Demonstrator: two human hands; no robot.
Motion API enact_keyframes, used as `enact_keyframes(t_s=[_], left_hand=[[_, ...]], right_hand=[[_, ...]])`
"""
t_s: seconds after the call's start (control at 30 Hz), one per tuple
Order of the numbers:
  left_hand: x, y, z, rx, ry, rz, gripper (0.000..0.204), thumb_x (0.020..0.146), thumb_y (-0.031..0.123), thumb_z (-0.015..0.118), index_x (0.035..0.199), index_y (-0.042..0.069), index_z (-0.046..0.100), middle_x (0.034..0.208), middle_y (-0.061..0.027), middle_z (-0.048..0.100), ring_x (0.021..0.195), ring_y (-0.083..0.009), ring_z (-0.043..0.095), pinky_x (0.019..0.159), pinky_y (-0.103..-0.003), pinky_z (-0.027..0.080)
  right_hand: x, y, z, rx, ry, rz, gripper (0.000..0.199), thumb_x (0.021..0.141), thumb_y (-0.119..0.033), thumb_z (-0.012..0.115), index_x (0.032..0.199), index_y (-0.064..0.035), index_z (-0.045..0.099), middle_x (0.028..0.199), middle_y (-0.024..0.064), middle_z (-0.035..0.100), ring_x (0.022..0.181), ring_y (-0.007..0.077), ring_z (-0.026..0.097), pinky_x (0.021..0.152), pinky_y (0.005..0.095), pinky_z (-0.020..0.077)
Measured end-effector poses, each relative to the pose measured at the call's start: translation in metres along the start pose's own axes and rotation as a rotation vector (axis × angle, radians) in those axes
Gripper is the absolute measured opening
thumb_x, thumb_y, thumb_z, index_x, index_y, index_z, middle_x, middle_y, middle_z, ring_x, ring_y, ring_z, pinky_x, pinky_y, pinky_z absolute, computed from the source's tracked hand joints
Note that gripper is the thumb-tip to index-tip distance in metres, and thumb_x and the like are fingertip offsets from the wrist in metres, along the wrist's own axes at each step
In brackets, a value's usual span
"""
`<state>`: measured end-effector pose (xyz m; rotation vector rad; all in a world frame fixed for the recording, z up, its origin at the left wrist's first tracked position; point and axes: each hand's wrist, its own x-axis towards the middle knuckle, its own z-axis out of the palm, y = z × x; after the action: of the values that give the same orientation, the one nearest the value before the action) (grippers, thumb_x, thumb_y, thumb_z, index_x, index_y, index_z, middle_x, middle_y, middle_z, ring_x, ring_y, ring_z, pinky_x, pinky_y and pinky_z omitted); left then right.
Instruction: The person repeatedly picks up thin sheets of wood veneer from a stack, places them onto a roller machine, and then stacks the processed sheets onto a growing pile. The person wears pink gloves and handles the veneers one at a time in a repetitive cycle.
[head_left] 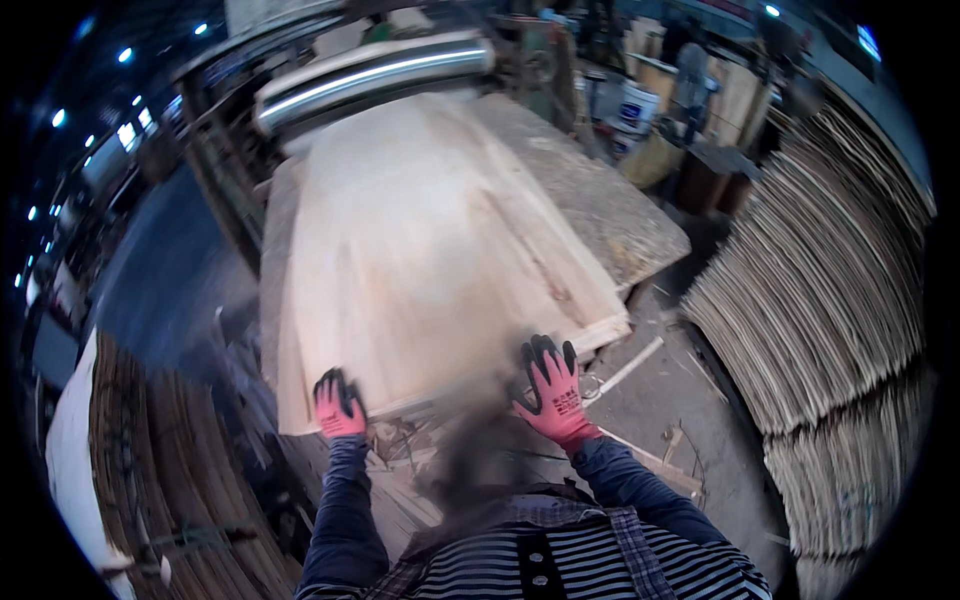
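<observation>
A large pale wood veneer sheet (430, 240) lies on a stack in front of me, its far end under a shiny metal roller (370, 75). My left hand (338, 405), in a pink and black glove, rests at the sheet's near left corner, fingers curled over the edge. My right hand (552, 390), gloved the same way, is spread flat by the near right edge of the sheet. Whether either hand grips the sheet is unclear.
A tall pile of veneer sheets (830, 290) stands on my right. Another stack (160, 470) sits at lower left. A coarse board (600, 200) lies beside the sheet. Wood scraps litter the concrete floor (680, 400). A white bucket (638, 108) stands at the back.
</observation>
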<state>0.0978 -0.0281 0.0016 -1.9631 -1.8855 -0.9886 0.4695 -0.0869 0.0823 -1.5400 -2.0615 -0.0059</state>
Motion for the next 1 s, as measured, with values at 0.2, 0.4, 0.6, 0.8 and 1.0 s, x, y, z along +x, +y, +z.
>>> enact_keyframes(t_s=[0.2,0.4,0.6,0.8,1.0], left_hand=[[0.008,-0.019,-0.007,-0.414,-0.104,-0.187,0.049,0.070,0.015,0.058,0.116,0.003,0.046,0.117,-0.0162,0.046,0.110,-0.0340,0.040,0.097,-0.040,0.029],[0.010,-0.061,-0.053,-0.085,-0.153,-0.253,0.063,0.069,0.028,0.061,0.121,0.001,0.039,0.122,-0.0182,0.041,0.114,-0.0336,0.036,0.096,-0.043,0.027],[-0.001,-0.075,-0.033,0.116,-0.387,-0.314,0.075,0.067,0.040,0.061,0.126,0.002,0.032,0.126,-0.0194,0.037,0.116,-0.0349,0.034,0.097,-0.044,0.025],[0.043,-0.070,-0.060,-0.041,-0.635,-0.453,0.076,0.071,0.048,0.056,0.129,0.006,0.030,0.123,-0.0235,0.039,0.110,-0.0382,0.040,0.093,-0.042,0.032],[0.039,-0.120,-0.026,-0.480,-0.509,-0.664,0.074,0.069,0.041,0.062,0.127,0.005,0.032,0.120,-0.0234,0.042,0.111,-0.0355,0.041,0.094,-0.037,0.033]], right_hand=[[0.059,-0.047,0.074,-0.088,-0.063,-0.044,0.066,0.063,-0.037,0.065,0.116,-0.0040,0.045,0.122,0.0182,0.037,0.116,0.0333,0.032,0.097,0.0526,0.0184],[0.063,-0.054,0.087,-0.167,-0.089,0.015,0.067,0.059,-0.033,0.065,0.117,-0.0056,0.045,0.121,0.0166,0.040,0.115,0.0334,0.033,0.096,0.0535,0.0179],[0.060,-0.050,0.097,-0.225,-0.087,0.016,0.071,0.055,-0.027,0.064,0.118,-0.0045,0.043,0.123,0.0164,0.038,0.117,0.0328,0.031,0.098,0.0527,0.0160],[0.064,-0.063,0.096,-0.236,-0.012,-0.016,0.060,0.056,-0.018,0.062,0.111,-0.0005,0.045,0.116,0.0178,0.042,0.114,0.0340,0.035,0.098,0.0535,0.0175],[0.065,-0.063,0.100,-0.266,-0.004,-0.029,0.057,0.057,-0.019,0.060,0.110,-0.0005,0.047,0.114,0.0184,0.043,0.113,0.0344,0.036,0.097,0.0544,0.0173]])
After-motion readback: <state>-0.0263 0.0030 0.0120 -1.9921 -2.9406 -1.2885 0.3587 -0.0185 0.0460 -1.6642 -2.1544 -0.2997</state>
